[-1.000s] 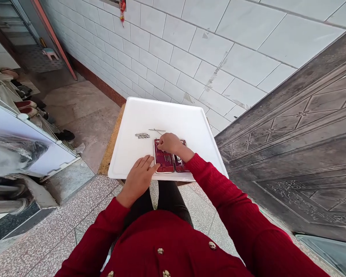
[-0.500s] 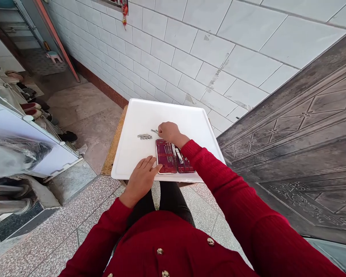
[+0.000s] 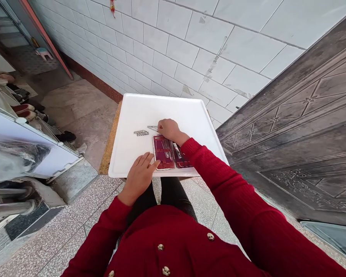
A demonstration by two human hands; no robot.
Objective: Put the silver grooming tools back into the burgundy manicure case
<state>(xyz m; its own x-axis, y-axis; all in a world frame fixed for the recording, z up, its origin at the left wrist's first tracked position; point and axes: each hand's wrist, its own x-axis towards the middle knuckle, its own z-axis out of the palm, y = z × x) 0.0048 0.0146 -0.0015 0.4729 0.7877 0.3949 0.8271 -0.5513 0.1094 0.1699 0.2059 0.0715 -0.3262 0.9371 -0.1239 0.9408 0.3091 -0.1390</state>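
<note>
An open dark-red manicure case lies on a white tray, with several slim metal tools strapped inside its left half and a nail clipper in the right half. My left hand rests flat at the case's left edge, fingers spread and thumb on its lower corner. Beyond the case, my right hand is closed at the tray surface on a slim V-shaped metal tool, whose narrow end sticks out to the left. Silver nail clippers lie to the left of it. My right sleeve covers part of the case.
The tray sits on a small wooden table against a tiled wall. A dark carved door panel stands close on the right. Shoes on a rack are at the left.
More of the V-shaped metal tool shows beside my right hand. The view has shifted slightly; my left hand keeps its place at the case.
</note>
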